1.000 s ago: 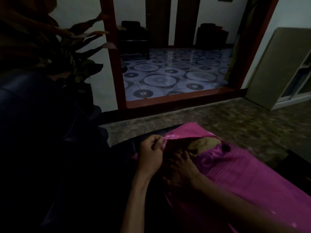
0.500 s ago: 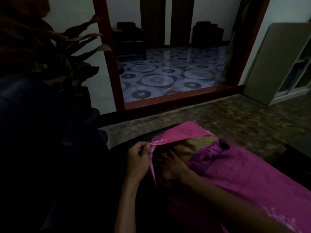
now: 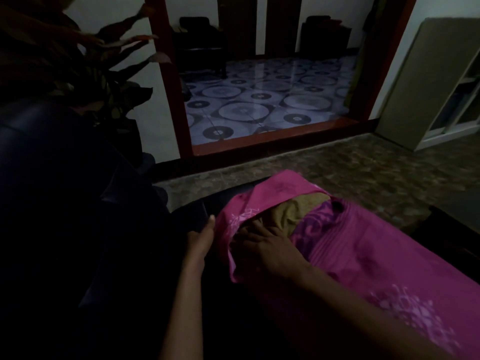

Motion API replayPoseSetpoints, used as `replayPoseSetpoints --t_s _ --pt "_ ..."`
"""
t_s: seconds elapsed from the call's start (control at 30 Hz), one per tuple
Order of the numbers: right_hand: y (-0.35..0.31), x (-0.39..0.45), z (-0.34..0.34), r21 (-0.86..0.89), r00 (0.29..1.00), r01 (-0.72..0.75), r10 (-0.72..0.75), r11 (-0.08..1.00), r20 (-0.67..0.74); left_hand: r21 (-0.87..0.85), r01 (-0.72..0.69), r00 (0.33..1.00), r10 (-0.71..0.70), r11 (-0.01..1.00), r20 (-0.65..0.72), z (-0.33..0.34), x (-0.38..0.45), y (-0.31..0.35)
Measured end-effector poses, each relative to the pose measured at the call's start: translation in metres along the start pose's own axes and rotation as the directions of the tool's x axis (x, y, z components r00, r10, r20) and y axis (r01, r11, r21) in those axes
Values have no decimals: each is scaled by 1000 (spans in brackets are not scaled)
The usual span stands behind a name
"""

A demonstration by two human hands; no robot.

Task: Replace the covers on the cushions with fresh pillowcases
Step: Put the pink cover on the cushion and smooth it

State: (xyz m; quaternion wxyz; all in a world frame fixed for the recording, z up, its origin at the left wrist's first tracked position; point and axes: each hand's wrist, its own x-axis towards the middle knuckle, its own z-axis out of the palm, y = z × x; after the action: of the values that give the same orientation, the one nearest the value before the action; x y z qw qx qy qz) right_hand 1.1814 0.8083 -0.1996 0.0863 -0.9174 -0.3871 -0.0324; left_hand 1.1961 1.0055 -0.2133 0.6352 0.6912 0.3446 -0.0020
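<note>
Tucking the cushion into a fresh pink cover

The pink pillowcase lies across the dark seat, its olive cushion showing at the open end. The left hand pinches the opening's edge to hold it taut, likely so the right hand, fingers spread flat, can press the cushion inward.

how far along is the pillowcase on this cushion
Mostly on: the pink pillowcase covers nearly all of the cushion. In hand: the right hand lies flat at the open end, while the left hand touches its edge. Left: the olive cushion corner still shows, so the opening needs closing.
</note>
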Motion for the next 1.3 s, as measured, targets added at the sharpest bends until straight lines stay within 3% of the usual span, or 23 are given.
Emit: replayPoseSetpoints --t_s 0.1,0.2,0.37,0.47,0.53,0.6,0.7,0.77,0.87,1.0,1.1,1.17,1.23,1.3 --pt "-2 -21 -6 38 999 -14 13 999 33 -173 11 1000 -11 985 1 11 -2 -5" --pt "-9 -31 -18 105 996 -53 46 993 71 -190 41 999 -35 981 34 13 13 -10" --pt "-8 -37 -26 106 995 -100 102 989 -6 -154 22 999 -26 988 -20 16 20 -1" --pt "-10 -35 -35 123 993 -101 109 987 -53 -238 22 999 -27 971 -18 18 37 0" --pt "-12 -36 -40 227 986 -92 120 970 -115 -315 68 998 -70 947 5 16 54 -8" --pt "-13 -39 -40 298 979 -84 135 951 -155 -313 125 991 -102 942 89 8 36 -6" --pt "-9 -47 -29 307 967 -76 146 949 -211 -304 232 934 -125 924 333 -2 10 -10" --pt "-8 -49 -27 310 962 -73 149 948 -230 -321 308 903 -169 896 395 -3 12 -14" --pt "-10 -51 -33 325 959 -87 168 942 -229 -283 273 921 -164 920 354 -1 17 -13" --pt "-6 -52 -36 378 968 -96 175 921 -179 -170 57 997 -46 984 68 11 27 -2" --pt "-6 -50 -38 384 970 -96 174 918 -172 -181 87 996 -89 980 -3 13 38 0" --pt "-5 -48 -39 413 962 -89 186 906 -201 -255 108 993 -92 961 73 12 44 -4" --pt "-5 -46 -37 465 941 -73 215 882 -260 -357 146 966 -54 923 254 10 43 -13" --pt "-6 -44 -36 489 924 -58 233 870 -305 -317 145 959 -54 937 279 13 39 -22"
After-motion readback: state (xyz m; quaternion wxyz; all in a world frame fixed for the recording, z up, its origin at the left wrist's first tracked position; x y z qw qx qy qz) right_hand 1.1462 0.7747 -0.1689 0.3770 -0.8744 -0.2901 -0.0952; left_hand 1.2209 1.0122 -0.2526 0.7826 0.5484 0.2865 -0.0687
